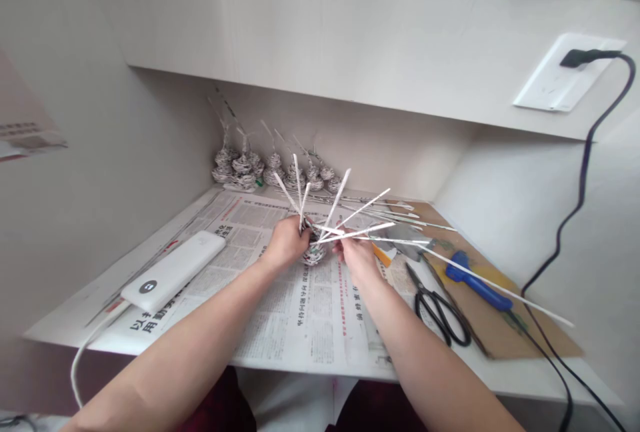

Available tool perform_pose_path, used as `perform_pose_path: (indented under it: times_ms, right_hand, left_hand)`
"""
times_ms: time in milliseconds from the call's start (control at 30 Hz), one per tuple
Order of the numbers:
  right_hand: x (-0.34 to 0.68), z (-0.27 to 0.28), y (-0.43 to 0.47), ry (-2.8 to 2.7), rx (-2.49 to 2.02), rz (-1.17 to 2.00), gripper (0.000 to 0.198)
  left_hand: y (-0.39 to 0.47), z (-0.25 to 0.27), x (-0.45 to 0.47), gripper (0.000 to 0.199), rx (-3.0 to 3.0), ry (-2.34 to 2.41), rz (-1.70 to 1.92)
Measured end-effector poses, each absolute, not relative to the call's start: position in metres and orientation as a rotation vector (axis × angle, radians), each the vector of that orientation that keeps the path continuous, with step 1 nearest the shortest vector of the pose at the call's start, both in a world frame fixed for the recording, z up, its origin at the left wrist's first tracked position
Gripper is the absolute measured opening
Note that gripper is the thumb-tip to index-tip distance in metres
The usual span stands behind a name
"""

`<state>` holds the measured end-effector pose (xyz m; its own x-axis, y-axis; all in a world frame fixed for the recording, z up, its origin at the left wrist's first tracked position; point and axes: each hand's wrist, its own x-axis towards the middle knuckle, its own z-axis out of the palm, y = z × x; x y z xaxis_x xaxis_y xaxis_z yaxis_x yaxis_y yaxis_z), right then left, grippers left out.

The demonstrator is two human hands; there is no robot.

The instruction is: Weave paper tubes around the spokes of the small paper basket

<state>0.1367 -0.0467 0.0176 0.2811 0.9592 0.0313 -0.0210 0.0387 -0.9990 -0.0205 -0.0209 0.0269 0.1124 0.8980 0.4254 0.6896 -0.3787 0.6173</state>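
Note:
A small round piece woven from rolled newspaper [313,255] is between my hands, over the newspaper-covered tabletop. My left hand [287,243] grips its left side, thumb toward the rim. Several white paper strips [340,195] stick up and fan out from its top. On the right, my right hand [356,255] pinches a paper strip close to the weave. One long strip [490,282] runs from near that hand out over the right side of the table. The fingertips of both hands are partly hidden.
Several finished-looking woven gourds [243,169] stand along the back wall. Loose paper strips [370,204] lie before them. At right are black scissors [435,309], a blue corded tool [475,282] and a cardboard sheet [505,342]. A white power bank [175,269] with a cable lies left.

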Motion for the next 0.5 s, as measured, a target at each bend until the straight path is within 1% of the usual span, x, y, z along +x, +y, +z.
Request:
perform_pose_path:
  times_ms: [133, 233, 333, 433, 500]
  right_hand:
    - [0.133, 0.024, -0.055, -1.268, -1.193, 0.861, 0.029]
    - [0.134, 0.027, -0.058, -1.372, -1.237, 0.906, 0.023]
    - [0.138, 0.025, -0.058, -1.472, -1.312, 0.795, 0.017]
    - [0.14, 0.023, -0.059, -1.574, -1.293, 0.61, 0.018]
    - [0.139, 0.021, -0.059, -1.632, -1.239, 0.594, 0.021]
  left_hand:
    - [-0.021, 0.026, -0.021, 0.022, 2.2, 1.565, 1.088]
    - [-0.022, 0.026, -0.021, 0.022, 2.235, 1.561, 1.072]
    - [-0.022, 0.026, -0.02, 0.023, 2.207, 1.574, 1.062]
    - [-0.023, 0.028, -0.019, 0.022, 2.179, 1.541, 1.06]
    - [-0.024, 0.028, -0.02, 0.022, 2.165, 1.522, 1.059]
